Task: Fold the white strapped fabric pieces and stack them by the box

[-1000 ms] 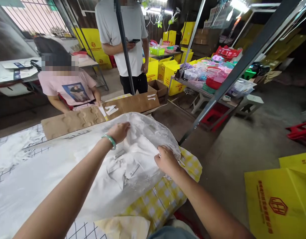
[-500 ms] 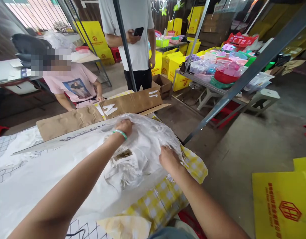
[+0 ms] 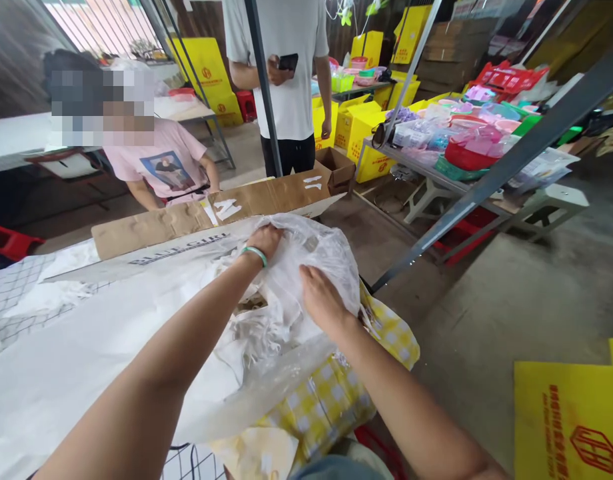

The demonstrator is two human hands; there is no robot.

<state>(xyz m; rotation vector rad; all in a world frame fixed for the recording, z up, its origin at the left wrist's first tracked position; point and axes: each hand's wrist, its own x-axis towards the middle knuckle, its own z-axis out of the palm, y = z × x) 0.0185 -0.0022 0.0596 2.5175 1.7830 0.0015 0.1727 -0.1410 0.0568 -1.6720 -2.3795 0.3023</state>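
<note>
Bare left hand [image 3: 266,241] out in front, fingers curled; bare right hand [image 3: 326,301] nearer, fingers together, both forearms [image 3: 186,353] angled inward!

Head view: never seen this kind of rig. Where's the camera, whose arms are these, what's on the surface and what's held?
No machine here: one camera on a person's head looks forward and down at their bare arms. The left hand, below it a pale green bangle, curls at the far side of a thin, clear plastic bag. The right hand touches its near side; fingertips are partly hidden, so how firmly either grips is unclear. Crumpled white fabric lies by the bag, yellow-and-white checked covering shows nearer, and a long brown cardboard panel stands beyond.
</note>
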